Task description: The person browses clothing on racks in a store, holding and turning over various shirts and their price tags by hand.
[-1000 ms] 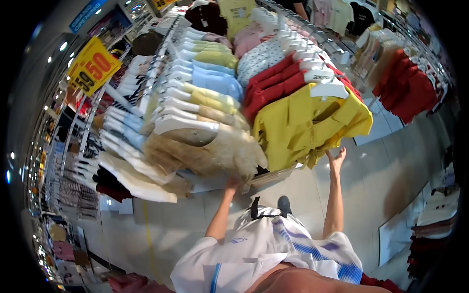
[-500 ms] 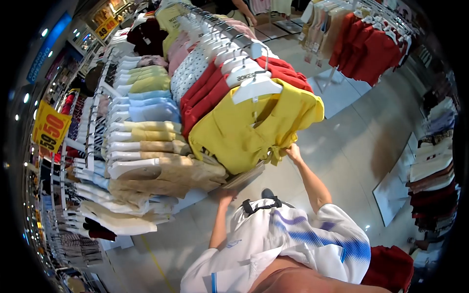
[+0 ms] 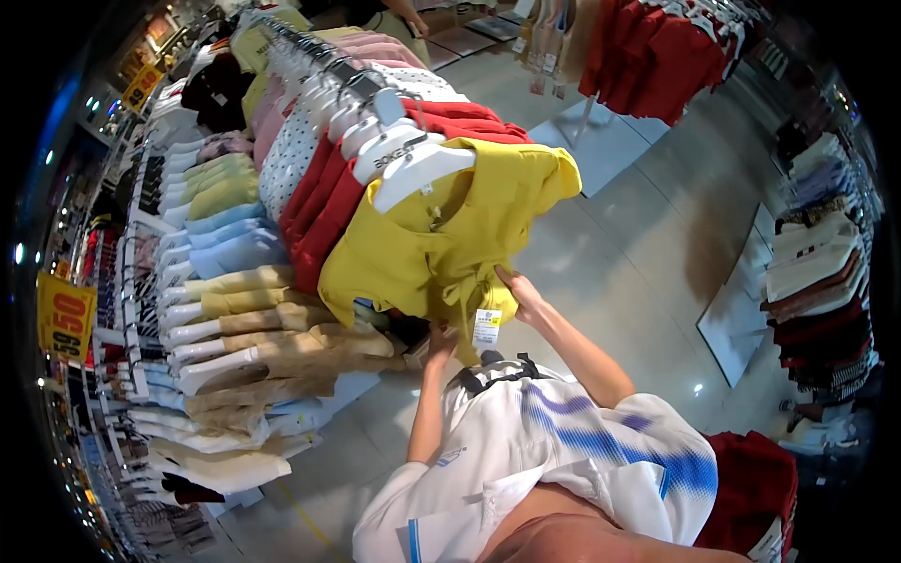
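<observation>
A yellow top (image 3: 450, 220) hangs on a white hanger (image 3: 418, 174) at the near end of a rack of clothes. My right hand (image 3: 521, 293) is closed on its lower right hem. My left hand (image 3: 442, 344) is at the lower edge of the same top, beside a hanging yellow strip; its fingers are partly hidden, and whether they grip the cloth is unclear. Between my hands a white paper tag (image 3: 486, 328) dangles from the top. Red tops (image 3: 324, 206) hang directly behind the yellow one.
Beige tops (image 3: 291, 338) and blue tops (image 3: 239, 249) hang at the left. Red garments (image 3: 648, 61) hang on a rack at the upper right, above a white platform (image 3: 601, 141). More clothes (image 3: 817, 291) line the right side. Part of another person (image 3: 402, 14) shows at the top.
The view has turned, so the racks have shifted left. My right hand has closed on the yellow hem, and my left hand has come up to the top's lower edge. The white tag now shows.
</observation>
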The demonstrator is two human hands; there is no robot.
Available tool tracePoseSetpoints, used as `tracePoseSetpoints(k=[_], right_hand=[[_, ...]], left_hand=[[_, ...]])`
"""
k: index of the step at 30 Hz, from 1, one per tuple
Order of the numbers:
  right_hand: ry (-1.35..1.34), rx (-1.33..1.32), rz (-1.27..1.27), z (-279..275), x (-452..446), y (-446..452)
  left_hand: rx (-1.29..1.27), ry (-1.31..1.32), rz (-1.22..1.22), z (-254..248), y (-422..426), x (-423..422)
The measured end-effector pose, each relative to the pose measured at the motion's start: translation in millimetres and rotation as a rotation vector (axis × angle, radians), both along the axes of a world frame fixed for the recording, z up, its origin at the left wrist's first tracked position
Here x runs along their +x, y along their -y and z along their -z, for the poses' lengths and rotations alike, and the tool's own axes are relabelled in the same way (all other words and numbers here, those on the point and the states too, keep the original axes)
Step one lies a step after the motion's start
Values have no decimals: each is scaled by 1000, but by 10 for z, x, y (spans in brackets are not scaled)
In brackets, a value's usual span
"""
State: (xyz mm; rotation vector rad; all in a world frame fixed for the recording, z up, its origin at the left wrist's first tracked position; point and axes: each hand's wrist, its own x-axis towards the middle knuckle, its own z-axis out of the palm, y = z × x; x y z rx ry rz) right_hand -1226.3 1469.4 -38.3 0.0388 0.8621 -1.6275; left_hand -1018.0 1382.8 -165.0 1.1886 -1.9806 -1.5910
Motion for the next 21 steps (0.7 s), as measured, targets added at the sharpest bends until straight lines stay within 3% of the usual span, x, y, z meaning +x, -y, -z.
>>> tracePoseSetpoints(k=[2, 3, 6, 9, 15, 19, 21], right_hand=[[394, -179, 14, -60, 18, 4], [393, -183, 30, -60, 15, -18], [745, -339, -76, -51, 17, -50], [661, -259, -37, -183, -6, -11], [696, -385, -45, -398, -223, -26], [613, -467, -53, -509, -241, -115], [479, -373, -77, -553, -228, -189]], left_hand=[[26, -25, 8, 31, -4, -70], [51, -47, 11, 37, -20, -86], [132, -117, 14, -23, -61, -124], [234, -216, -7, -99, -70, -153], [456, -471, -45, -392, -122, -220], [543, -599, -72, -618, -130, -255], [561, -631, -85, -768, -157, -277]])
